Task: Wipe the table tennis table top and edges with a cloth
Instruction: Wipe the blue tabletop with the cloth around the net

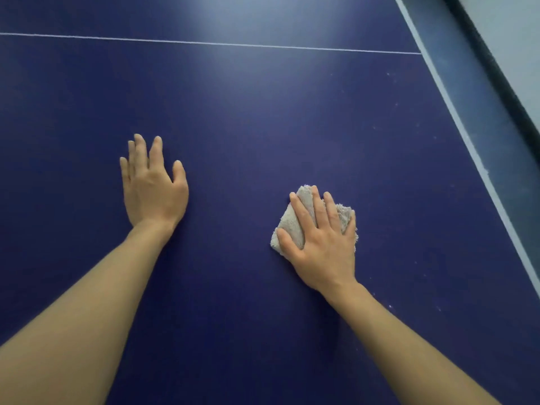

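**Two hands on a dark blue table tennis table, one pressing a folded cloth**

Two bare forearms reach forward across the table tennis table (248, 118), whose matte, dark blue top fills nearly the whole view from the head camera. The right hand (323, 241) lies flat on a folded cloth (295, 223), a pale beige terry cloth bunched into a rough square; the fingers (317, 209) are spread and straight, pressing the cloth down against the surface rather than curling round it, and the thumb lies across the cloth's left edge. The cloth sits on the table top to the right of centre, near the painted side line but not touching it. The left hand (152, 188) rests palm down on the bare blue surface well apart from the cloth, its fingers straight and close together, holding nothing. A thin white centre line (204, 43) runs across the far part of the table, meeting the broader white side line (467, 141) that slants down the right side. Pale specks (388, 74) dot the blue between the cloth and that side line. Beyond the table's right edge lie a grey floor (479, 92), a black skirting strip (496, 80) and a light wall (514, 30). No brand, label or lettering can be read anywhere on the table or the cloth.
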